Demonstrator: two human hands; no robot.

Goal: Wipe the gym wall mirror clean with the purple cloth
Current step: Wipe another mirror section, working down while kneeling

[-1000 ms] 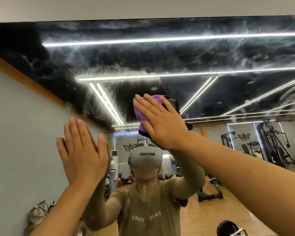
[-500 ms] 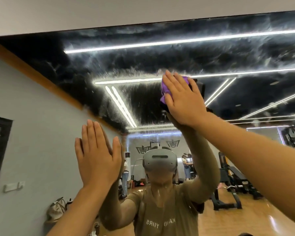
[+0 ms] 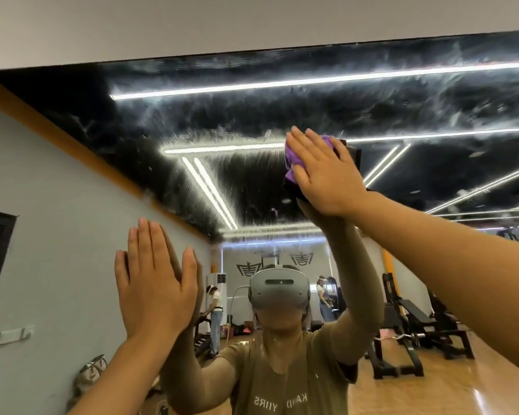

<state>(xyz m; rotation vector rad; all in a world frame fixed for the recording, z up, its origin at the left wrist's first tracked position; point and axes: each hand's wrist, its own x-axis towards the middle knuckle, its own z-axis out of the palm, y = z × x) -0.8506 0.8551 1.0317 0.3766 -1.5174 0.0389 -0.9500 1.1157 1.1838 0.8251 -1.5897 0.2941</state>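
Under the flat right hand [image 3: 324, 172], purple cloth [image 3: 291, 158] presses the mirror [image 3: 252, 115].

- Both forearms are bare, with no sleeves, watch or rings showing on the left hand [image 3: 153, 290] or the right hand [image 3: 324, 172].
- In the mirror [image 3: 372, 109], the person wears an olive short-sleeved T-shirt [image 3: 285, 384] with pale lettering across the chest.
- A light grey headset [image 3: 277, 290] covers the eyes.

Right hand [image 3: 324, 172] is flat on the cloth [image 3: 292, 158] high up on the mirror [image 3: 252, 115], left hand [image 3: 155, 283] planted lower and off to the left (straight on the glass).
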